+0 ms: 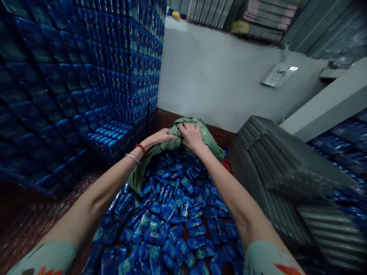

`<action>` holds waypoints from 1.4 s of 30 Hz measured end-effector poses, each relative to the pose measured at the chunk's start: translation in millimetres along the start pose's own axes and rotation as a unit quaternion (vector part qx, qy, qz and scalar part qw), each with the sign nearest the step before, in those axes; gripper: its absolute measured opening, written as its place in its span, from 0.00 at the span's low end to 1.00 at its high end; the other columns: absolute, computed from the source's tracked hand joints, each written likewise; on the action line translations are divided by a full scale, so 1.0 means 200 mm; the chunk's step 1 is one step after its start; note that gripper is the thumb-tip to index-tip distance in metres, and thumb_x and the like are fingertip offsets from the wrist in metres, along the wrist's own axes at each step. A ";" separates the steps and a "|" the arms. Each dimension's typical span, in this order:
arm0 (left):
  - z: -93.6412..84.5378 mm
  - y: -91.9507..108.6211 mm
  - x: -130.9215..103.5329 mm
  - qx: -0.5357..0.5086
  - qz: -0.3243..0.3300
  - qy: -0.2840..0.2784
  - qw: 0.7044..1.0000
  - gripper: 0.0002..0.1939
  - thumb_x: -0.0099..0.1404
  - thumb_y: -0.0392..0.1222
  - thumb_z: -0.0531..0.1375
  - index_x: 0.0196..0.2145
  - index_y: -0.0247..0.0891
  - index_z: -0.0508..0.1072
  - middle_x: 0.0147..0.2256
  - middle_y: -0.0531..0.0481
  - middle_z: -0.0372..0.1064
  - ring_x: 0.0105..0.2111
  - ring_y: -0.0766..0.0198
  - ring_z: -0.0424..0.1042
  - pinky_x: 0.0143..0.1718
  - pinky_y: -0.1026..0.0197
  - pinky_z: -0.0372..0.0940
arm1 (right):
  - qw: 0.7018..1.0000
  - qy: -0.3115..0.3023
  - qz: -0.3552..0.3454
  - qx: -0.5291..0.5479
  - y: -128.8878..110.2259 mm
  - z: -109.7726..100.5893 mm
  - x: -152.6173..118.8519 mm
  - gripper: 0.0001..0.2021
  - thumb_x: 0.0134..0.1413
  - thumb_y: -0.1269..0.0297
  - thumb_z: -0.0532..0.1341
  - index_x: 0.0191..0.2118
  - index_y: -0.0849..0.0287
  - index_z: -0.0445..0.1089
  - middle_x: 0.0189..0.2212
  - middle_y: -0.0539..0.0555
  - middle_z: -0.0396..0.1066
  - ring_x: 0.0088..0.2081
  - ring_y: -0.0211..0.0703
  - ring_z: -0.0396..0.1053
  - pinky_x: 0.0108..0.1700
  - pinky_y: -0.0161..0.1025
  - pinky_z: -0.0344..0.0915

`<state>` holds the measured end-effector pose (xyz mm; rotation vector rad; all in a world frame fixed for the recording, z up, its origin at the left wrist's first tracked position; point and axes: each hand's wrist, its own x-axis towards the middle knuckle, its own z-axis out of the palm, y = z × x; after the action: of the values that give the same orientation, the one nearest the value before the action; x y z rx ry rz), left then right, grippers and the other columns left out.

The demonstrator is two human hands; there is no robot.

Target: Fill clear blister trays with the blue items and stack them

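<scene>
Both arms stretch forward over a heap of small blue packets (172,210). My left hand (163,136) is closed on the bunched edge of a green sack (206,133), with a red beaded bracelet and a pale one on that wrist. Beside it, my right hand (191,135) grips the same sack's top, fingers curled over the fabric. The sack's mouth gapes toward me, and blue packets lie in it and spread out below it. One side of the sack hangs down at the left of the heap.
Tall stacks of blue packets (114,57) rise at the left. Grey corrugated sheets (275,164) are piled at the right, near a white slanted beam (329,99). Behind stands a white wall (206,72) with a power strip (278,75) on it.
</scene>
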<state>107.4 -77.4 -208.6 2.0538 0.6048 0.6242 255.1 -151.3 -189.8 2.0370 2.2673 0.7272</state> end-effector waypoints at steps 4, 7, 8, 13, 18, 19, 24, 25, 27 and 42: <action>0.18 0.02 -0.42 0.220 0.044 0.236 0.945 0.28 0.59 0.46 0.59 0.56 0.37 0.61 0.52 0.41 0.63 0.52 0.50 0.60 0.55 0.45 0.52 | 0.992 -0.062 0.105 0.044 0.09 0.06 0.08 0.20 0.50 0.73 0.53 0.50 0.55 0.66 0.42 0.60 0.72 0.45 0.52 0.69 0.43 0.43 0.62; 0.45 -0.01 -0.69 0.322 0.091 0.229 0.914 0.21 0.64 0.40 0.54 0.55 0.41 0.62 0.53 0.40 0.62 0.52 0.51 0.60 0.52 0.46 0.54 | 0.987 -0.057 0.140 0.059 0.09 0.03 0.12 0.19 0.50 0.71 0.53 0.48 0.53 0.68 0.40 0.60 0.73 0.44 0.54 0.69 0.41 0.41 0.62; 0.53 -0.02 -0.71 0.329 0.127 0.173 0.920 0.17 0.66 0.38 0.51 0.53 0.42 0.65 0.50 0.42 0.65 0.48 0.55 0.63 0.49 0.51 0.58 | 0.987 -0.054 0.140 0.062 0.07 0.01 0.13 0.19 0.50 0.71 0.53 0.48 0.52 0.68 0.41 0.59 0.73 0.45 0.54 0.69 0.41 0.42 0.62; 0.80 -0.07 -0.38 0.419 0.106 0.015 0.902 0.15 0.67 0.38 0.50 0.49 0.33 0.67 0.48 0.38 0.64 0.46 0.54 0.63 0.42 0.55 0.62 | 0.989 -0.071 0.116 0.064 0.00 -0.08 0.17 0.19 0.49 0.71 0.54 0.47 0.53 0.69 0.42 0.60 0.72 0.47 0.54 0.68 0.43 0.42 0.62; 0.82 -0.14 -0.18 0.439 0.162 -0.048 0.882 0.08 0.61 0.31 0.55 0.38 0.29 0.72 0.41 0.37 0.68 0.45 0.53 0.64 0.42 0.55 0.61 | 0.983 -0.089 0.153 0.056 0.08 -0.13 0.12 0.21 0.49 0.71 0.54 0.49 0.53 0.68 0.43 0.61 0.71 0.47 0.54 0.68 0.44 0.43 0.63; 0.82 -0.16 -0.19 0.441 0.172 -0.052 0.879 0.09 0.61 0.30 0.54 0.38 0.29 0.72 0.42 0.37 0.68 0.45 0.52 0.64 0.42 0.54 0.60 | 0.981 -0.085 0.165 0.055 0.11 -0.14 0.11 0.21 0.48 0.71 0.53 0.50 0.53 0.68 0.43 0.61 0.71 0.47 0.55 0.67 0.44 0.45 0.63; 0.72 -0.26 -0.35 0.438 0.219 -0.083 0.868 0.11 0.64 0.29 0.50 0.39 0.34 0.71 0.44 0.42 0.67 0.47 0.55 0.62 0.43 0.58 0.59 | 0.974 -0.043 0.215 0.056 0.25 -0.28 0.09 0.22 0.46 0.72 0.53 0.50 0.57 0.68 0.42 0.64 0.71 0.47 0.59 0.67 0.45 0.49 0.62; 0.69 -0.29 -0.38 0.437 0.225 -0.089 0.866 0.11 0.64 0.29 0.50 0.39 0.35 0.71 0.43 0.43 0.67 0.47 0.57 0.62 0.42 0.59 0.60 | 0.973 -0.029 0.223 0.058 0.26 -0.32 0.08 0.22 0.46 0.72 0.53 0.49 0.58 0.69 0.41 0.64 0.71 0.47 0.59 0.67 0.45 0.50 0.62; 0.60 -0.36 -0.43 0.435 0.231 -0.096 0.865 0.11 0.64 0.30 0.52 0.39 0.38 0.71 0.43 0.45 0.68 0.45 0.59 0.64 0.40 0.61 0.60 | 0.970 0.004 0.235 0.062 0.28 -0.44 0.06 0.21 0.46 0.72 0.53 0.48 0.59 0.69 0.40 0.64 0.71 0.47 0.61 0.66 0.44 0.52 0.62; 0.32 -0.51 -0.87 0.426 0.107 0.058 0.896 0.10 0.67 0.37 0.50 0.33 0.35 0.70 0.32 0.44 0.69 0.34 0.60 0.67 0.39 0.56 0.61 | 0.981 0.034 0.162 0.101 -0.06 -0.90 -0.26 0.13 0.41 0.68 0.58 0.36 0.56 0.72 0.26 0.56 0.69 0.39 0.55 0.67 0.39 0.46 0.62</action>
<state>-2.6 -174.7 -362.0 2.9527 0.8242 0.6782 196.3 -261.5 -48.1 2.5539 2.1448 0.6063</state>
